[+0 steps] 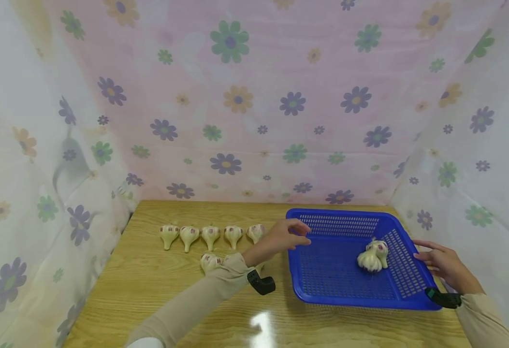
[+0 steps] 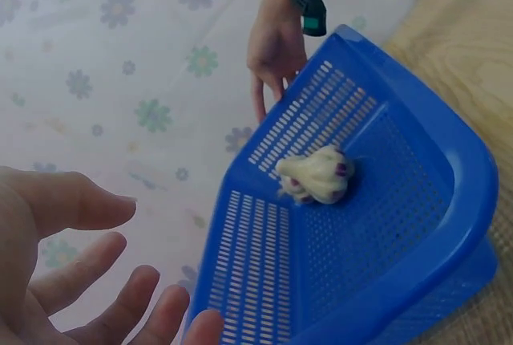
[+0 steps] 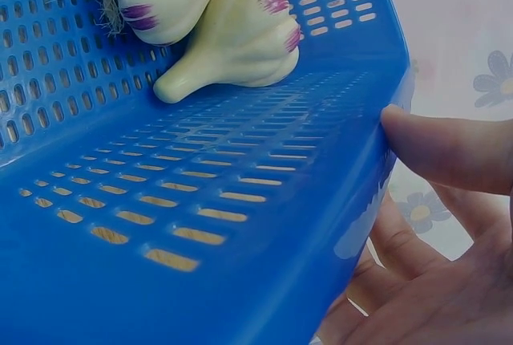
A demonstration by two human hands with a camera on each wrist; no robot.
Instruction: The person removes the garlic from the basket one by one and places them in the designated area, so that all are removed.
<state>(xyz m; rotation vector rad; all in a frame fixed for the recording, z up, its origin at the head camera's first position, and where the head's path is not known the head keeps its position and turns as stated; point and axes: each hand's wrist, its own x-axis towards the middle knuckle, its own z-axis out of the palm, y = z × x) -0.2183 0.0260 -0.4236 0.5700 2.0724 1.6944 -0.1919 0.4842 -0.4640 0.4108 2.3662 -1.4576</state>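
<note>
A blue plastic basket [image 1: 341, 295] with slotted walls stands at the right of the table. Two garlic bulbs [image 1: 370, 260], whitish with purple marks, lie against each other inside it near the right wall. My left hand [image 1: 285, 237] hovers over the basket's left rim, fingers loosely bent and apart; in the left wrist view nothing lies between thumb and fingers. My right hand [image 1: 447, 265] holds the basket's right rim. The right wrist view shows its thumb [image 3: 449, 148] on the rim and the other fingers against the outer wall.
Left of the basket, several garlic bulbs [image 1: 210, 235] form a row on the wooden table [image 1: 150, 295]. A nearer row, with one garlic bulb [image 1: 210, 263] plainly seen, is partly hidden by my left forearm. Flowered curtains [image 1: 258, 121] enclose the back and sides.
</note>
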